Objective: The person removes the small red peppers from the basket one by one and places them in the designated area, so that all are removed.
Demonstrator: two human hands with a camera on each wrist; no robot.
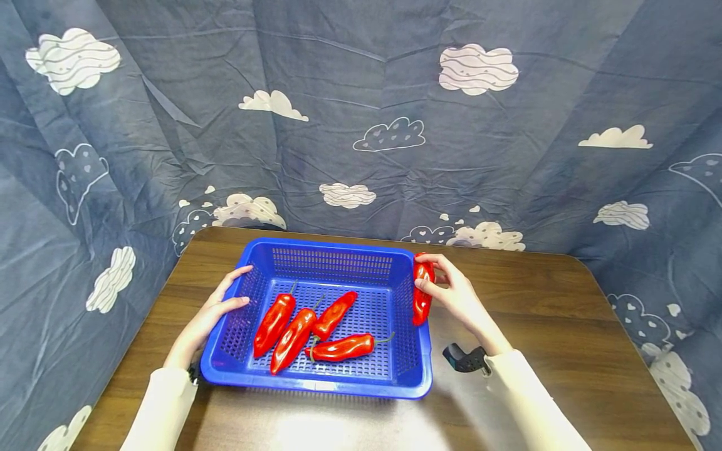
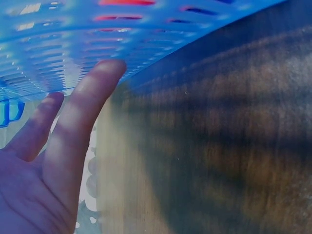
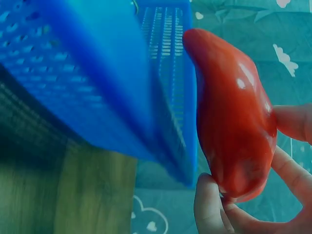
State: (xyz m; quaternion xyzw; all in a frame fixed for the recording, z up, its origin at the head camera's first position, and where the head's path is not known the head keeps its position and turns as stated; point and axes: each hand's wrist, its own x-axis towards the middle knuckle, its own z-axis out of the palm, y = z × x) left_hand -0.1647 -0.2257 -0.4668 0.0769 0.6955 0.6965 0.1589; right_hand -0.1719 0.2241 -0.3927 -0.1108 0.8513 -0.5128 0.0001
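A blue plastic basket [image 1: 333, 242] with slotted walls holds several long red peppers [image 1: 292, 341] with thin green stems. On its left side, my left hand [image 1: 211, 307] grips the rim, thumb and a finger over the edge. The left wrist view shows other fingers [image 2: 78, 114] of that hand under the slotted blue plastic. Just outside the basket's right wall, my right hand [image 1: 454, 291] holds another red pepper [image 3: 234, 122]. Thumb and fingers lie round its thick end, and its narrow end points away in the right wrist view.
Under the basket is a brown wooden table [image 1: 536, 313], which extends to the right. A dark blue cloth [image 1: 350, 163] with white clouds hangs behind it and at both sides. A black band [image 1: 465, 358] sits by the right wrist.
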